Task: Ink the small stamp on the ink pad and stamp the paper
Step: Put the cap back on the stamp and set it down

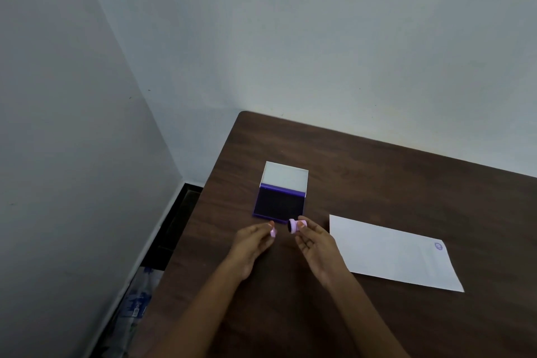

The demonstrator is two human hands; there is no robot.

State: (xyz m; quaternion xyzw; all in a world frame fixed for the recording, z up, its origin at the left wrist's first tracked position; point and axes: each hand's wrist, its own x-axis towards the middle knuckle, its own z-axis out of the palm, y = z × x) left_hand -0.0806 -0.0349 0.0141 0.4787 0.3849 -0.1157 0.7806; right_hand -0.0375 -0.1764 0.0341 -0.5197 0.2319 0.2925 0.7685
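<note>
My right hand [315, 240] pinches a small pink stamp [294, 226] on its side, its dark face turned left. My left hand [252, 241] holds the stamp's pink cap [273, 232] between thumb and fingertips, a short gap from the stamp. Just beyond both hands lies the purple ink pad [279, 204], open, with its white lid [284, 176] raised at the back. A white sheet of paper [395, 253] lies to the right on the table and bears one purple stamp mark [438, 246] near its far right corner.
The dark wooden table [377, 171] stands in a corner of grey walls. Its left edge drops to the floor, where a plastic bottle [139, 302] lies.
</note>
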